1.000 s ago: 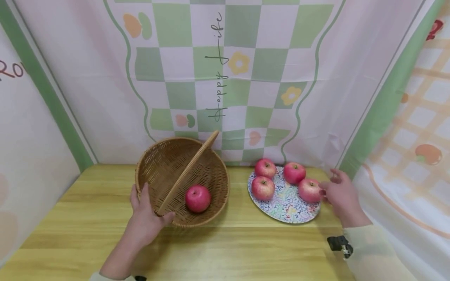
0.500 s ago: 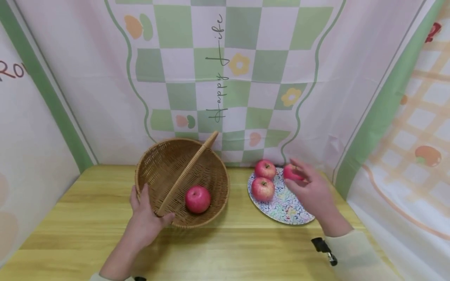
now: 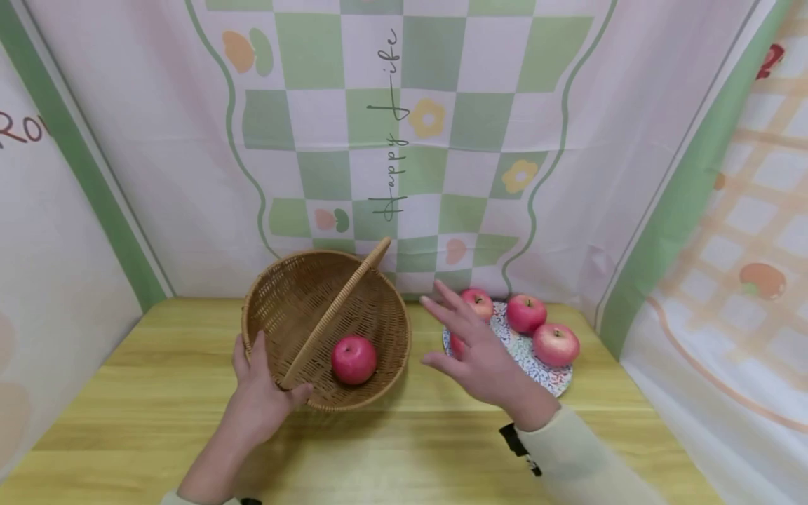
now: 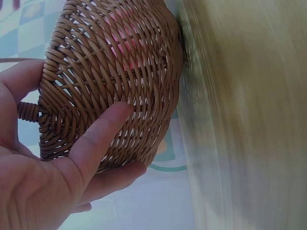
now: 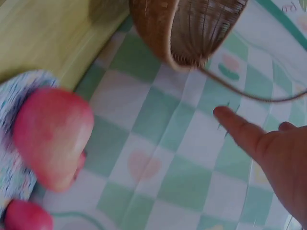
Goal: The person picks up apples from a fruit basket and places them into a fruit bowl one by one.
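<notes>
My left hand [image 3: 257,401] grips the near left rim of a round wicker basket [image 3: 284,294], beside its handle. Several of its fingers press the outer wall in the left wrist view. The basket is tilted toward me, and one red apple [image 3: 354,360] lies inside it. Over the left part of a patterned plate [image 3: 558,379], my right hand [image 3: 482,354] is spread and holds nothing. Two apples show fully on the plate, one at the back [image 3: 527,313] and one at the right [image 3: 556,344]. The hand partly covers two more at the left, one being the far apple [image 3: 477,303].
A wooden table [image 3: 379,449] carries the basket and plate. Behind it hangs a checked cloth [image 3: 419,168], close to the basket and the plate's far edge. More cloth [image 3: 701,337] borders the right side, and a white panel [image 3: 69,280] stands at the left.
My right hand has swept left from the plate's right edge across the apples, with its fingers spreading. The left hand, the basket and the apples stay put.
</notes>
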The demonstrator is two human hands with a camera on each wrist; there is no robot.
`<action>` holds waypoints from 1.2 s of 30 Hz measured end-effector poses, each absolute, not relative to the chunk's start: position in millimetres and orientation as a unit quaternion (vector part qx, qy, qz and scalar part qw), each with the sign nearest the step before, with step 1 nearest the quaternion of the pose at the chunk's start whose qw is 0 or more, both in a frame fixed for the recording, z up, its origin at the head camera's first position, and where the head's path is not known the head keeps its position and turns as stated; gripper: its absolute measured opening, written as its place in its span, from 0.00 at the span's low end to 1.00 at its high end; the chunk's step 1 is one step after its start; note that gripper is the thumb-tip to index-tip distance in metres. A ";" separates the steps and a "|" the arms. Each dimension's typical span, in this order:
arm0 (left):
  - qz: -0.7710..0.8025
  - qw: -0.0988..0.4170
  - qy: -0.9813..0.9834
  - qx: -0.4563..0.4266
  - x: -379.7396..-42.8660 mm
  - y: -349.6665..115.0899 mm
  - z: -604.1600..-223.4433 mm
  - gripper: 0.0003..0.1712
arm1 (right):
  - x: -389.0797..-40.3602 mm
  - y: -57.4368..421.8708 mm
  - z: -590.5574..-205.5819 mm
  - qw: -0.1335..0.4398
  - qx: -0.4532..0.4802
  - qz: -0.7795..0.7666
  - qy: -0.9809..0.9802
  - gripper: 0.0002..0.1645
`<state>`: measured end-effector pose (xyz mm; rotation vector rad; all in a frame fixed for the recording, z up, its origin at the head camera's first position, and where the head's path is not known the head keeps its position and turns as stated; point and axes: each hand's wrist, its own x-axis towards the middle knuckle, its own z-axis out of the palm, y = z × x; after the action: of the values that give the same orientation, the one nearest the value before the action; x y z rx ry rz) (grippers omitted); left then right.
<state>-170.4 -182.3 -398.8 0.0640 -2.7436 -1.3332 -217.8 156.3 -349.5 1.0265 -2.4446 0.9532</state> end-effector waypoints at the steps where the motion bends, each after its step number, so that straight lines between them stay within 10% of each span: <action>1: -0.435 0.045 -0.899 0.022 -170.5 -182.4 -399.0 0.71 | -218.1 149.8 -351.3 0.164 0.373 0.327 -0.853 0.50; 36: -0.424 0.041 -0.905 0.018 -173.0 -179.7 -398.6 0.71 | -258.2 42.2 -404.2 0.017 0.415 0.111 -0.903 0.37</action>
<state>-173.0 -179.7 -398.6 0.0559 -2.7697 -1.2976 -258.2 42.2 -404.2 1.2896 -2.8057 0.3447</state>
